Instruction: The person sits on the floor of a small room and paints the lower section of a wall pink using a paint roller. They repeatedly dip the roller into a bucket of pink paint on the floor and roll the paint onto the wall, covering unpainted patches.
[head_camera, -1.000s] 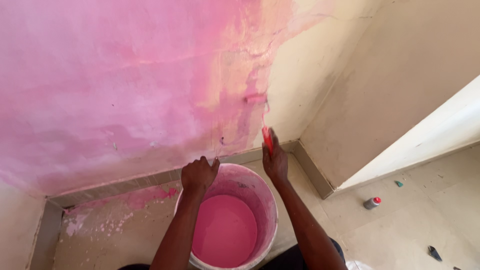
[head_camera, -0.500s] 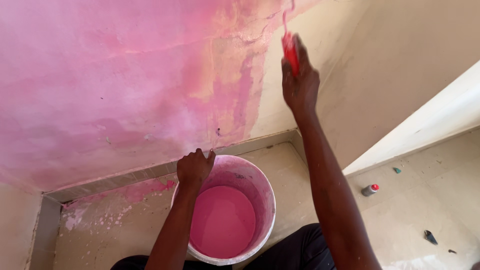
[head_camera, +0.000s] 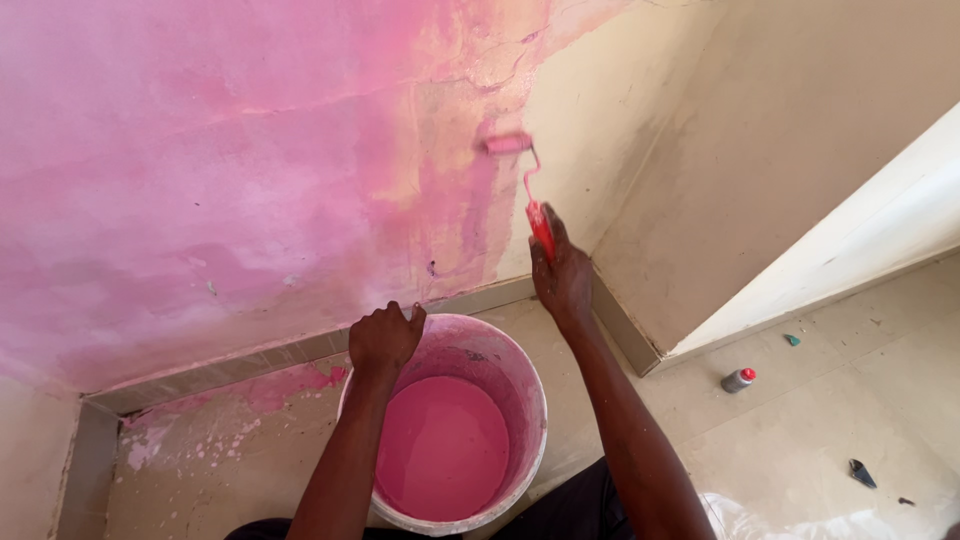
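Right hand (head_camera: 562, 280) grips roller (head_camera: 520, 175), now lowered, at 1 o'clock; fresh pink likely laid. Left hand (head_camera: 385, 338) clasps bucket (head_camera: 525, 400) rim.

wall (head_camera: 250, 180): rough plaster, matt | bucket (head_camera: 520, 380): smooth, probably plastic

Room corner being painted
Half-pink plaster wall (head_camera: 250, 200), tiled skirting (head_camera: 250, 358), bucket of pink paint (head_camera: 450, 440), spattered floor (head_camera: 200, 470).
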